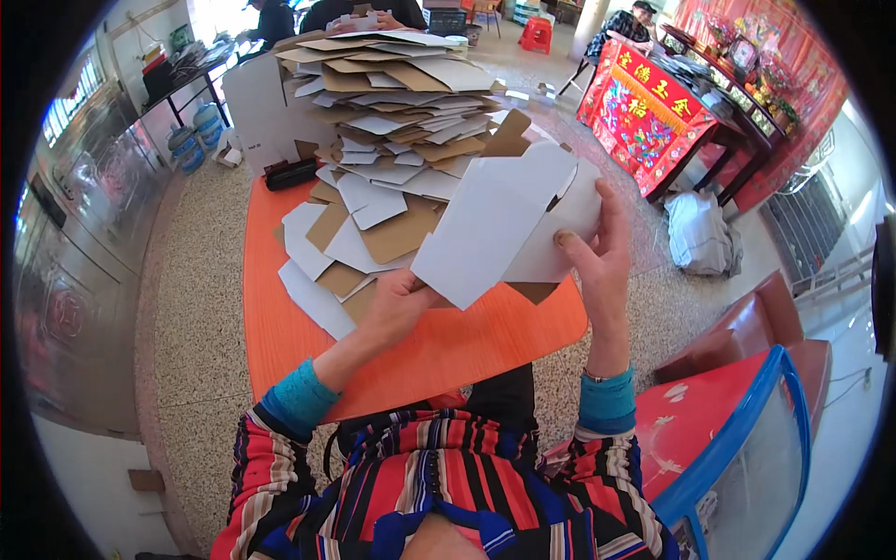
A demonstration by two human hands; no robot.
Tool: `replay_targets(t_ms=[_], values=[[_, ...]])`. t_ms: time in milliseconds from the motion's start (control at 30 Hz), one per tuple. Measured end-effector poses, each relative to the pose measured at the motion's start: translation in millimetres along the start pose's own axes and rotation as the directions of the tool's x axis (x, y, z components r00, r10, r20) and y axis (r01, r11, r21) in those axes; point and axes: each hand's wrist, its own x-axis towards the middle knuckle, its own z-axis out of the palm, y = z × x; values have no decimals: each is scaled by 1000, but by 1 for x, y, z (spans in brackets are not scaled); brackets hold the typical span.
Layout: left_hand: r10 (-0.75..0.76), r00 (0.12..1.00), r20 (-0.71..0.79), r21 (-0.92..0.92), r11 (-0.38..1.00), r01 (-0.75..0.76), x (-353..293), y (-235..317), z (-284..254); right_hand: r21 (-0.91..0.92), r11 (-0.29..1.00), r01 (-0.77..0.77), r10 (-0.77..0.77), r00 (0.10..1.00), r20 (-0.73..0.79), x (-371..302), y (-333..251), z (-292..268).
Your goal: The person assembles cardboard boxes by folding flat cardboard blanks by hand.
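Observation:
A white cardboard box blank (pixel 499 219) with brown inner flaps is held up over the orange table's right part, tilted. My left hand (pixel 399 303) pinches its lower left corner. On its right side, my right hand (pixel 600 238) grips a white panel, thumb on the face and fingers round the edge. A dark slot shows between the two white panels. Behind it rises a tall, loose stack of white and brown cardboard blanks (pixel 411 121). More flat pieces (pixel 336 233) spread from the stack toward my left arm.
The orange table (pixel 448 350) has a curved front edge close to my body. A black case (pixel 290 175) lies by the stack's left side. Another person (pixel 364 17) sits beyond the stack. At right stand a red-draped table (pixel 644 112) and a blue-framed panel (pixel 747 448).

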Motion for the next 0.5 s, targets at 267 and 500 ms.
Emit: replay_targets(t_ms=[267, 500], values=[[131, 988, -83, 56, 990, -126, -9, -27, 11, 10, 985, 170, -167, 975, -147, -50, -24, 11], [-58, 989, 134, -25, 998, 62, -8, -25, 7, -100, 995, -29, 37, 996, 85, -53, -30, -14]])
